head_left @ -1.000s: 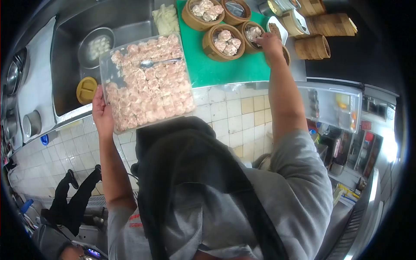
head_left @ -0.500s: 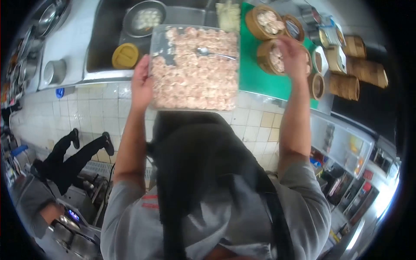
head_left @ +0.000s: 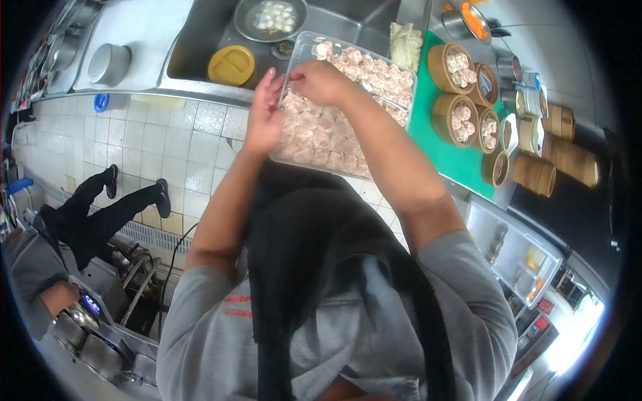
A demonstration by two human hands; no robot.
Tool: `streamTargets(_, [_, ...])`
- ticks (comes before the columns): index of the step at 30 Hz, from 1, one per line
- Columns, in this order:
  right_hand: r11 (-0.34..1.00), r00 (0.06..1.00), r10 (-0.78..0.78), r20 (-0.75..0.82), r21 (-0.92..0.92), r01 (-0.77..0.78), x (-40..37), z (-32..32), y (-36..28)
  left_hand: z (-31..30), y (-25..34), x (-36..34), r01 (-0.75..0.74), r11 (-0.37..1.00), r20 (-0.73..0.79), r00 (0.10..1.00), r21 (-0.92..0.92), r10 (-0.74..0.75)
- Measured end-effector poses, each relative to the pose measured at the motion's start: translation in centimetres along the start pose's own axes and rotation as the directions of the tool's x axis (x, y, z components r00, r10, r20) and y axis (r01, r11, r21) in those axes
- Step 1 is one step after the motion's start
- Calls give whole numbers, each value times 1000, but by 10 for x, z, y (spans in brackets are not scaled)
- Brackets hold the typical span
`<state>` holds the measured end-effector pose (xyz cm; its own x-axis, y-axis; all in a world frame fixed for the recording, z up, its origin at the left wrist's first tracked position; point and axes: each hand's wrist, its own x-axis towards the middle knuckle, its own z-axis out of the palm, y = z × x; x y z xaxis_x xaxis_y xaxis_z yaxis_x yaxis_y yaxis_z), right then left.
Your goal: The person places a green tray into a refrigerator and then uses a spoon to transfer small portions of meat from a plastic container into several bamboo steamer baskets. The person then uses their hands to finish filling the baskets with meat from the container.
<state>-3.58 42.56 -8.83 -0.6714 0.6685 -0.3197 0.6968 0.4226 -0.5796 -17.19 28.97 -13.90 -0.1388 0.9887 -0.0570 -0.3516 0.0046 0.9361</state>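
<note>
A clear plastic tray full of pale, pinkish siu mai-like dumplings sits tilted at the sink's front edge, just ahead of my body. At its left side, my left hand grips the wall, its fingers along the outside. My right hand reaches across the tray's upper left corner with fingertips pinched; whatever is between them is hidden. A metal spoon lies on the dumplings, partly behind my right forearm. To the right, a bamboo steamer holds several dumplings, as does another steamer behind it.
A green board carries the steamers and smaller baskets. Behind the tray, the sink holds a bowl of white pieces and a yellow lid. Stacked steamers stand far right. Another person is at lower left.
My right hand has moved left from the front steamer to the tray's upper left corner, uncovering the dumplings in that steamer. The view has shifted, and the tray appears more slanted.
</note>
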Motion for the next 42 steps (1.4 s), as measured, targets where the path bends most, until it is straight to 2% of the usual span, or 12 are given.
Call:
streamTargets(4, [999,997,35,67,20,-36,7,4,1,0,1,1,-6,999,17,1000,-39,6])
streamTargets(10, [979,986,96,133,167,-118,3,-4,-3,-2,-4,3,-9,1000,3,1000,-10,10])
streamTargets(13, [990,986,105,127,76,-115,1,-9,-6,-3,-5,4,-13,1000,10,1000,-15,13])
streamTargets(19, [983,991,134,12,122,-135,1,-2,2,-6,-10,4,-11,1000,26,1000,18,11])
streamTargets(22, [963,973,227,37,141,-230,0,-2,-3,-7,-12,5,-16,999,26,1000,34,15])
streamTargets(25, [955,966,257,15,149,-257,1,2,2,-4,-9,3,-12,1000,20,1000,12,12])
streamTargets(28, [934,955,283,-92,251,-253,-3,4,4,-4,-9,4,-7,1000,26,1000,-8,7])
streamTargets(31, [946,971,230,-67,249,-207,-7,4,-1,-3,-6,4,10,1000,20,1000,5,-10])
streamTargets(34, [992,994,110,-15,61,-109,-6,1,-6,-3,-7,4,0,1000,18,1000,-10,0])
streamTargets(37, [984,987,160,6,81,-160,-3,-1,-9,-3,-7,5,12,1000,21,1000,-11,-12])
streamTargets(40, [979,987,156,-34,138,-150,-3,4,4,-3,-6,4,18,1000,19,1000,-22,-18])
streamTargets(42, [984,992,122,9,131,-123,-5,2,3,-4,-9,4,0,1000,23,1000,-31,1])
